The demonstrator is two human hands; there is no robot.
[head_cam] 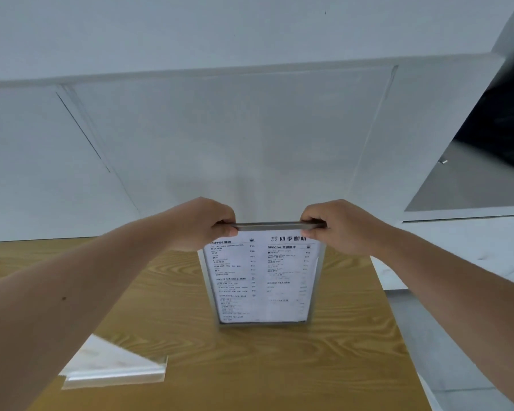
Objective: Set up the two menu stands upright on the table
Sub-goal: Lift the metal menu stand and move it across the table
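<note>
A clear acrylic menu stand [263, 280] with a white printed drinks list stands upright on the wooden table [279, 366], its base on the tabletop. My left hand [204, 223] grips the top-left corner and my right hand [337, 225] grips the top-right corner, fingers curled over the top edge. A second clear menu stand [113, 366] lies flat on the table at the lower left, partly hidden under my left forearm.
A white wall runs right behind the table's far edge. The table's right edge drops to a pale tiled floor [457, 336]. A grey cabinet or counter [469, 185] with a dark opening stands at the right.
</note>
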